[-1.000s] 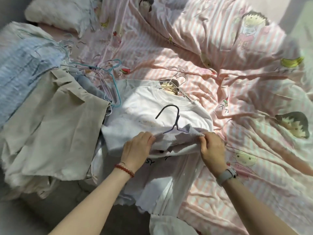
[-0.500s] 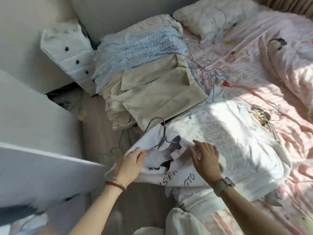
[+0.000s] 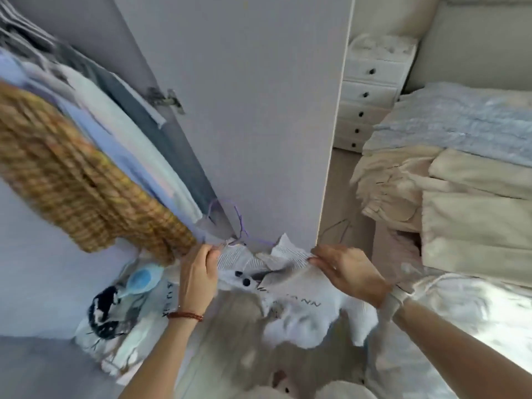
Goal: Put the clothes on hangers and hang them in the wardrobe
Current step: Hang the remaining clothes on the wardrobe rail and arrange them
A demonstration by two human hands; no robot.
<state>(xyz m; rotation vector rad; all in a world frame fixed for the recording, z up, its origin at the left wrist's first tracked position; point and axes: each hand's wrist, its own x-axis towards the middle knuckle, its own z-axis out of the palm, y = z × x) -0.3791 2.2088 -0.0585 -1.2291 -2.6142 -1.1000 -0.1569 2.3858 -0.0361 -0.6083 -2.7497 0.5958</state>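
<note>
hands: left [image 3: 198, 273], right [image 3: 349, 272] grip white garment [image 3: 290, 298] shoulders; purple hanger [image 3: 240, 223] inside; wardrobe door [image 3: 259, 110] behind

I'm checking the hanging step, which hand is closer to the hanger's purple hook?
Left. The left hand grips the white garment just below the purple hook; the right hand pinches the garment's other shoulder, farther off to the right.

White chest of drawers [image 3: 367, 103] with dark round knobs stands against the far wall. Right of the chest: a bed [image 3: 472, 318], its white cover sunlit. Below the chest: pale floor [image 3: 342, 197]. Well below and left of the chest: a printed bag [image 3: 115, 321], blurred, on the floor.
</note>
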